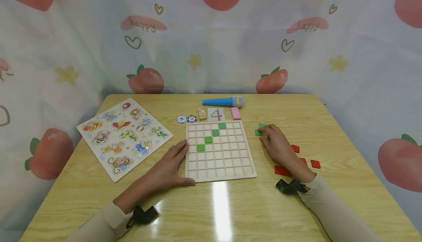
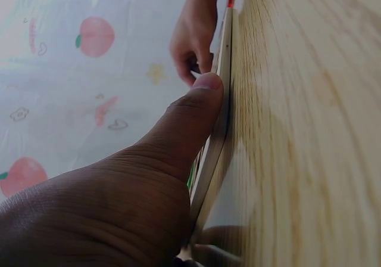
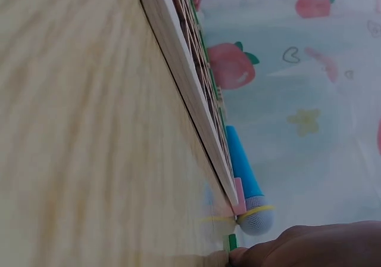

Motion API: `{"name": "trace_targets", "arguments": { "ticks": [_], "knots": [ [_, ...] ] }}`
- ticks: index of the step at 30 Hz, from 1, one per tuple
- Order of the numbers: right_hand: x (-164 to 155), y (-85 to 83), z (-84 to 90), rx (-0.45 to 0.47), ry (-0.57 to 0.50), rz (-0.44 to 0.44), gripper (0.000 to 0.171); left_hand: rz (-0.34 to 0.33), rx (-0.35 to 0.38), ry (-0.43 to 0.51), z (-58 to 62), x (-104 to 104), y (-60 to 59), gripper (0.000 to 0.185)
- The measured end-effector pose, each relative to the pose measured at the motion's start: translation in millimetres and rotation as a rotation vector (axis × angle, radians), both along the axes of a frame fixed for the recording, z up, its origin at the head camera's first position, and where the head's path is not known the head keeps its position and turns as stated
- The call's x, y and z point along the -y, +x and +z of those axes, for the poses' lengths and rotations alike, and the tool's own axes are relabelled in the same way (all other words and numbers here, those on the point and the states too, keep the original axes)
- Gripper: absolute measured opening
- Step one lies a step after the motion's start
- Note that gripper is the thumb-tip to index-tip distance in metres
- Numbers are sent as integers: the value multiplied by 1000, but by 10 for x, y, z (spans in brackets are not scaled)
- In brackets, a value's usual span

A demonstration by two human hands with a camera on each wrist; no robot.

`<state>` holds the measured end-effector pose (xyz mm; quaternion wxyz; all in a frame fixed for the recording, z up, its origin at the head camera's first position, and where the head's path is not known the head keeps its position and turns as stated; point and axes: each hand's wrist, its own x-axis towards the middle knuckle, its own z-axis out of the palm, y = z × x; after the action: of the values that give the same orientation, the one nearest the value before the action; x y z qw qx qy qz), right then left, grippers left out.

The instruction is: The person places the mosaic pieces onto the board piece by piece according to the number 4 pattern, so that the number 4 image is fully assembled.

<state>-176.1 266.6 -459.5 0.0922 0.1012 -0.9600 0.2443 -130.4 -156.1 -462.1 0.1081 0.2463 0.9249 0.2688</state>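
Note:
A square wooden grid board (image 1: 232, 166) holds several green tiles (image 1: 208, 140) in a diagonal line. My left hand (image 1: 168, 167) lies at the board's lower left corner, fingers along the left edge and thumb at the front edge; in the left wrist view the thumb (image 2: 184, 130) reaches along the board's side. Right of the board, my right hand (image 1: 278, 145) pinches a green tile (image 1: 258, 132) between thumb and index finger, low over the table. Another green tile (image 1: 262, 125) lies just behind it. The right wrist view shows a green tile (image 3: 232, 241) at the fingertips.
Red tiles (image 1: 315, 164) lie around and under the right forearm. An insect puzzle board (image 1: 108, 154) lies left. Behind the grid are a toy microphone (image 1: 219, 101), a pattern card (image 1: 215, 114), a pink block (image 1: 235, 113), a small patterned block (image 1: 202, 114) and two chips (image 1: 191, 119).

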Motion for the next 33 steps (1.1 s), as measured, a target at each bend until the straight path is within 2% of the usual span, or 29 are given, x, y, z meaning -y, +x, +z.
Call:
{"name": "trace_targets", "arguments": {
  "ticks": [9, 14, 16, 19, 22, 24, 28, 33],
  "knots": [
    [18, -99, 40, 29, -7, 31, 15, -3, 0, 3, 16, 3, -4, 132],
    [180, -57, 236, 25, -24, 73, 11, -8, -5, 11, 16, 0, 4, 131],
    [341, -10, 362, 12, -31, 145, 11, -9, -4, 14, 15, 1, 7, 131],
    [676, 81, 534, 15, -19, 317, 13, -7, 3, 14, 10, 6, 9, 131],
    [1043, 142, 602, 29, 25, 481, 12, -3, 1, 12, 4, 14, 9, 131],
    [1264, 161, 605, 54, 54, 557, 11, 0, -6, 11, 1, 13, 5, 131],
    [1556, 154, 514, 105, 102, 627, 8, -6, -17, 12, 6, 3, 2, 130],
    [1691, 127, 389, 150, 108, 640, 7, -13, -8, 17, 25, 12, 5, 130]
  ]
}}
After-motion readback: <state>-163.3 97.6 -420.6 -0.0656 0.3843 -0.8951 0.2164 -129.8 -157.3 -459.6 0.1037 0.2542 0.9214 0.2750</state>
